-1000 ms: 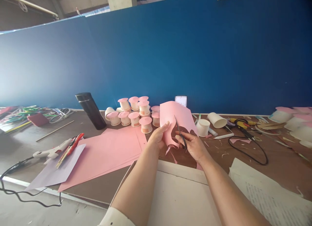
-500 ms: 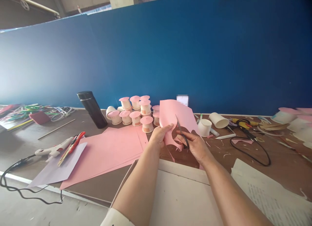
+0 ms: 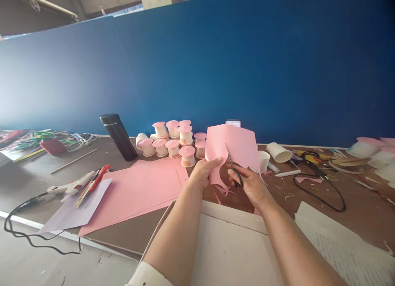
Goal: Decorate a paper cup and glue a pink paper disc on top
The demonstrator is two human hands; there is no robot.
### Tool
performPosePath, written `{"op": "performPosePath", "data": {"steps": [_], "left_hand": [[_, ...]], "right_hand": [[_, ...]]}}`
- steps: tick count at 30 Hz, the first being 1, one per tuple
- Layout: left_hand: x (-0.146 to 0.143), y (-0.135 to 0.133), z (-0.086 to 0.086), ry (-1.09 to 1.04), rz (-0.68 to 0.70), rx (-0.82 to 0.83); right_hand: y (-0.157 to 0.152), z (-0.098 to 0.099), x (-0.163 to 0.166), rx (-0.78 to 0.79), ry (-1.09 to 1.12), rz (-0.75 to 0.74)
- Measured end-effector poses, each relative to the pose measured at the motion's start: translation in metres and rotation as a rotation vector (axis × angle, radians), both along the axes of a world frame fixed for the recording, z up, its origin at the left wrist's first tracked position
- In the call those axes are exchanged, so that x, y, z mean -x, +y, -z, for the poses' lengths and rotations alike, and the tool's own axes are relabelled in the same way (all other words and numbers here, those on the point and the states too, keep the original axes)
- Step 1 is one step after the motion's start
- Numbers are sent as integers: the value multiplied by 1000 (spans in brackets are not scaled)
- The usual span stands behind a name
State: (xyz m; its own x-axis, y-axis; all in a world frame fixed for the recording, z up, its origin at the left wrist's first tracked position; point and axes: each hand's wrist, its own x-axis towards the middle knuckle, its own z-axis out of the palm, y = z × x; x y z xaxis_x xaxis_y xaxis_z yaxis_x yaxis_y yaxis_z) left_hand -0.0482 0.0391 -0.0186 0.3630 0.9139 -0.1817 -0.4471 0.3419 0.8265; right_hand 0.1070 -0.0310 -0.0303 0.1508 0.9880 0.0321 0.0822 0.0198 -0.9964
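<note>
Held up over the table is a sheet of pink paper (image 3: 242, 143), with a curved cut edge along its lower side. My left hand (image 3: 204, 169) pinches its lower left part, thumb on top. In my right hand (image 3: 248, 181) is a pair of scissors (image 3: 237, 175) with black handles, fingers through the loops. The blades point up and lie against the paper, at the cut. Narrow pink offcuts (image 3: 222, 190) hang below the sheet. Behind my left hand stand several white paper cups with pink discs on top (image 3: 187, 155), some of them stacked.
Left lie pink sheets (image 3: 148, 183), a lilac sheet (image 3: 77, 214), a red utility knife (image 3: 97, 179) and a glue gun (image 3: 70, 187). A black flask (image 3: 119, 138) stands behind. Right are white cups (image 3: 278, 152), a black cable (image 3: 341, 195), scraps and a printed page (image 3: 330, 240). A white box (image 3: 231, 245) is nearest me.
The pink sheet has turned and bent, so its right part spreads wider and covers more of the white cup. The scissors stay at the cut. The whole view has shifted slightly.
</note>
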Motion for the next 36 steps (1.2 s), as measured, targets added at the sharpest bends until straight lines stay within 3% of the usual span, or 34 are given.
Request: {"op": "performPosePath", "data": {"steps": [11, 36], "left_hand": [[-1, 0, 3, -13, 22, 13], [5, 0, -7, 11, 35, 27]], "right_hand": [[-1, -2, 1, -5, -8, 1], [-2, -3, 0, -19, -27, -8]]}}
